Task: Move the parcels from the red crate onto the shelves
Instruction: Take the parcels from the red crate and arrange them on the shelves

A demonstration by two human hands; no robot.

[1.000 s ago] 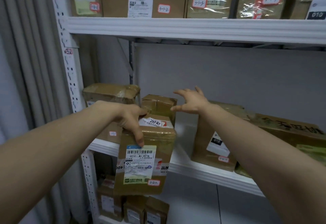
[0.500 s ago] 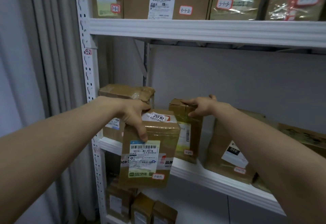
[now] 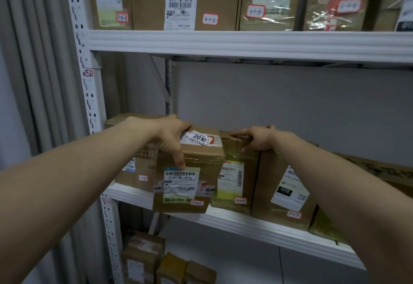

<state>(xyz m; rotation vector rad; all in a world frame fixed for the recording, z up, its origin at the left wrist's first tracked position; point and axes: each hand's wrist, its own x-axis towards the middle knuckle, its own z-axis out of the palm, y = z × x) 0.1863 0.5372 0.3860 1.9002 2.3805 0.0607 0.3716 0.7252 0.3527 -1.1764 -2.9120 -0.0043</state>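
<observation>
My left hand (image 3: 172,138) grips the top of a taped brown parcel (image 3: 196,160) with a white barcode label and a "2010" sticker. That parcel stands upright at the front edge of the white middle shelf (image 3: 257,223), its lower part overhanging the edge. My right hand (image 3: 257,139) holds the top of a narrower brown parcel (image 3: 234,181) with a green-yellow label, standing just to the right of the first one. The red crate is out of view.
A wide box (image 3: 134,172) sits left of the held parcel, a box with a "010" label (image 3: 283,187) to the right. The upper shelf (image 3: 245,42) carries several boxes. Small parcels (image 3: 156,259) lie below. A curtain (image 3: 33,82) hangs at left.
My left hand has carried the labelled parcel up and onto the shelf edge. My right hand has drawn the narrow parcel forward and kept hold of its top. The camera moved closer.
</observation>
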